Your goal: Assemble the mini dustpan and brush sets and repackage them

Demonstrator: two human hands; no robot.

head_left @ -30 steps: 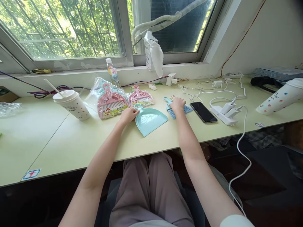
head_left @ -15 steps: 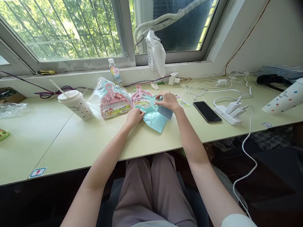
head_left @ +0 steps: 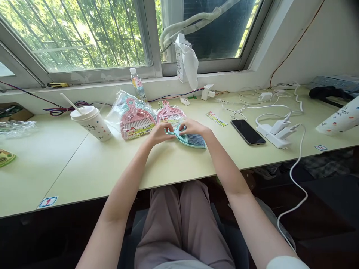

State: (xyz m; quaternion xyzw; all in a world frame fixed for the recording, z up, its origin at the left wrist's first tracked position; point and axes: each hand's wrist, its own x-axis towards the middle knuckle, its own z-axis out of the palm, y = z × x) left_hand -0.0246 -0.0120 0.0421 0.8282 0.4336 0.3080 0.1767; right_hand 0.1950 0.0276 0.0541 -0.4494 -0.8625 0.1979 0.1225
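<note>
A teal dustpan (head_left: 183, 141) is tilted just above or on the table in front of me, with its rim showing below the brush. My left hand (head_left: 161, 134) is closed around the handle end at its left. The matching hand brush (head_left: 196, 140), with grey bristles, lies against the dustpan. My right hand (head_left: 194, 127) pinches the brush near its handle, and the fingers hide part of it. Just behind my hands are two pink dustpan-and-brush sets, one (head_left: 137, 121) in clear plastic wrap and the other (head_left: 169, 112) to its right.
A paper cup (head_left: 92, 125) with a straw stands at left, and a bottle (head_left: 138, 86) behind the sets. To the right lie a label strip (head_left: 216, 119), a phone (head_left: 248, 132) and a power strip (head_left: 273, 136) with cables. Another cup (head_left: 339, 117) lies tilted at far right.
The teal dustpan has turned from showing its broad face to a flatter, more edge-on tilt. The brush now lies along it, and both hands have shifted slightly with them.
</note>
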